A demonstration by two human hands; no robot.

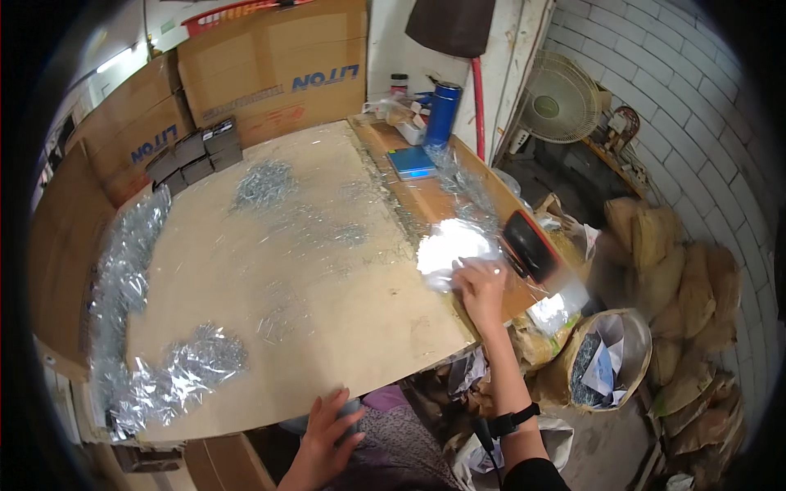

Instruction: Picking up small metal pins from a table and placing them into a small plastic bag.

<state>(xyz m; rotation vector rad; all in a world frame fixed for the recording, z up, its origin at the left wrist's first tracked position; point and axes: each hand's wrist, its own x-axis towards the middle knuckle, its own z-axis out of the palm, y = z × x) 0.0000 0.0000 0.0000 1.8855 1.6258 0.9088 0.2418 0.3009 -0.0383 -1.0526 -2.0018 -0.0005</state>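
My right hand (pixel 481 293) is at the near edge of a glaring, glossy pile of clear plastic bags (pixel 455 245) on the wooden strip at the table's right. Its fingers are bent and pressed together on the plastic; glare hides the exact grip. My left hand (pixel 327 434) hovers by my lap at the table's front edge, fingers spread, holding nothing. Small heaps of thin metal pins (pixel 266 182) lie loose on the tan board (pixel 327 327). Filled clear bags (pixel 201 360) of shiny metal pieces are piled at the front left and along the left edge.
A blue digital scale (pixel 412 163) and a blue flask (pixel 443 114) stand at the back right. A black, red-edged tray (pixel 530 245) leans beside the bags. Cardboard sheets (pixel 274 74) wall the back, with dark grey blocks (pixel 192 151) before them. An open sack (pixel 634 352) stands right, near a fan (pixel 559 96).
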